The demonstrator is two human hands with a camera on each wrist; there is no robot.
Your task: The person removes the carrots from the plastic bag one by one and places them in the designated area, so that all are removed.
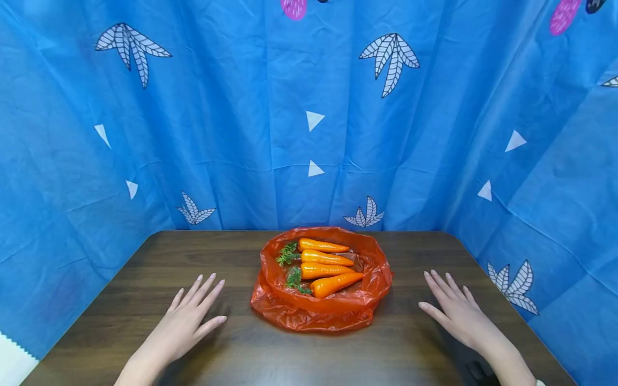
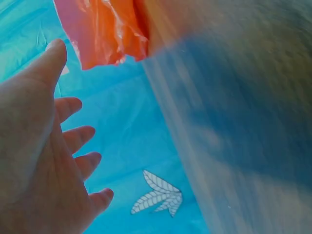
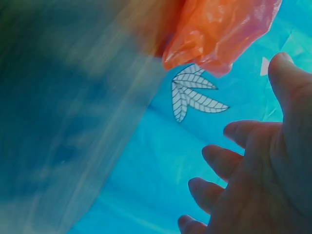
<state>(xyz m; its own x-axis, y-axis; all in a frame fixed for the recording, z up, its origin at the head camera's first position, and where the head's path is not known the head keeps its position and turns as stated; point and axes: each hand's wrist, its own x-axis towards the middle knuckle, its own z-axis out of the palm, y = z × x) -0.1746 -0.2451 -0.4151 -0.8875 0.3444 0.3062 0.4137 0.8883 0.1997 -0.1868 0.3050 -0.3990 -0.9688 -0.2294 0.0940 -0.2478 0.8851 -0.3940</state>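
A red plastic bag [image 1: 314, 316] sits at the middle of the table, its mouth spread wide. Several orange carrots [image 1: 328, 271] lie side by side in it, with green leafy tops [image 1: 288, 254] toward the left. Left of the bag, my left hand [image 1: 185, 321] is held with fingers straight and spread, apart from the bag. My right hand [image 1: 458, 313] is on the other side, also with spread fingers and holding nothing. Both wrist views show the bag's side [image 2: 105, 34] beyond the thumb; the carrots are hidden there.
The dark wooden table [image 1: 314, 359] has rounded far corners. A blue curtain [image 1: 232, 107] with printed leaves and white triangles surrounds it at the back and sides. A small dark object [image 1: 478, 370] is by the right forearm.
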